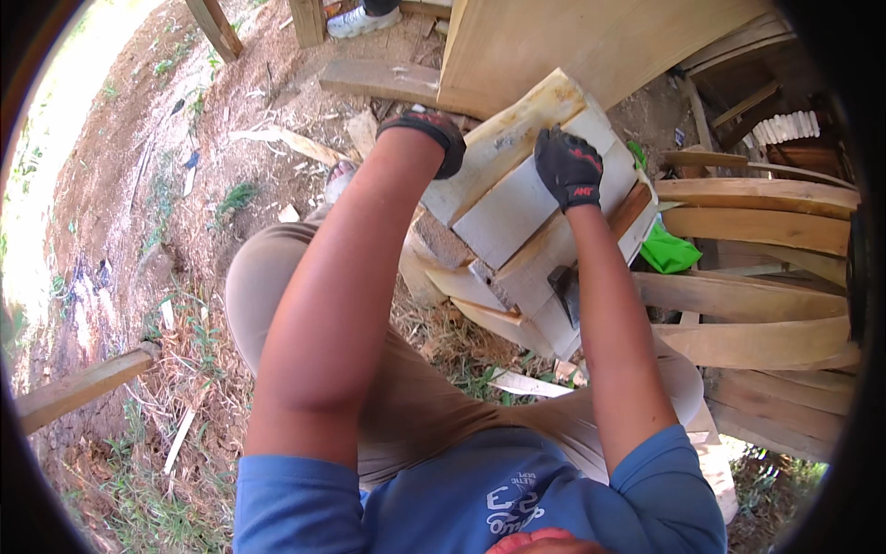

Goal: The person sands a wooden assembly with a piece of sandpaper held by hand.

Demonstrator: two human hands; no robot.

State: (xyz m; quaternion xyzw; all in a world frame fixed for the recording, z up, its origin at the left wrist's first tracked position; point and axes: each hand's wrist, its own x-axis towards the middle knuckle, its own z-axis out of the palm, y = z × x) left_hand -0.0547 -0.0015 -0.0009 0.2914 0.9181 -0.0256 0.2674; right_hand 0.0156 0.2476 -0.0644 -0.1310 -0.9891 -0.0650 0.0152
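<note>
My left hand [430,138], in a black glove, is at the far left edge of a pale, stained wooden board [526,125]. Its fingers are turned away from view. My right hand [568,169], also black-gloved, is closed above the white-faced boards [503,214]; what its fingers hold, if anything, is hidden. These boards lie tilted between my knees, with narrow gaps between them. Close to my right forearm, a dark metal tool head [566,294], perhaps a hammer's, rests on the boards, partly covered by the arm.
Long curved planks [757,305] are stacked to the right, beside a bright green cloth or bag [669,247]. A large plywood sheet [591,46] stands ahead. Another person's shoe [364,21] shows at the top. Wood scraps [295,140] litter the dirt, and a timber [88,388] juts in at left.
</note>
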